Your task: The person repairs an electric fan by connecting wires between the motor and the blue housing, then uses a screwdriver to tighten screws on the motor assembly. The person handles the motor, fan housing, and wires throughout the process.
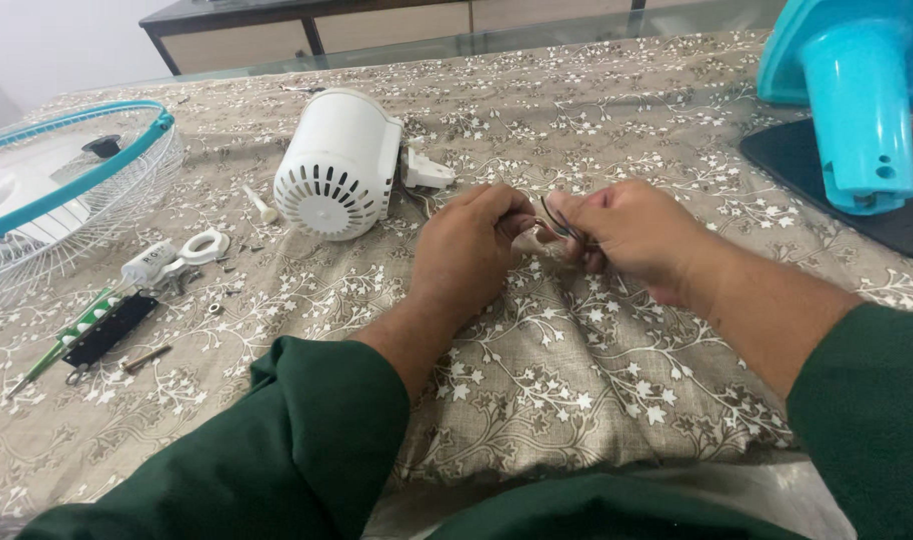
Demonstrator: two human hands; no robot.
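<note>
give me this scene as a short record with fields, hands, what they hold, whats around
surface: floral cloth spread under everything
left hand: left hand pinching thin dark wires
right hand: right hand pinching the same wires from the other side
nearest part: white fan motor housing lying on its side, beside the left hand
far left: fan guard, wire grille with a blue rim
far right: blue fan stand on a dark base
small parts: black switch block and screws at left
sleeves: dark green

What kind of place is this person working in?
Probably a home, not a workshop: fan parts lie on a floral cloth. A white motor housing, a wire guard and a turquoise stand surround both hands, which pinch thin wires.
</note>
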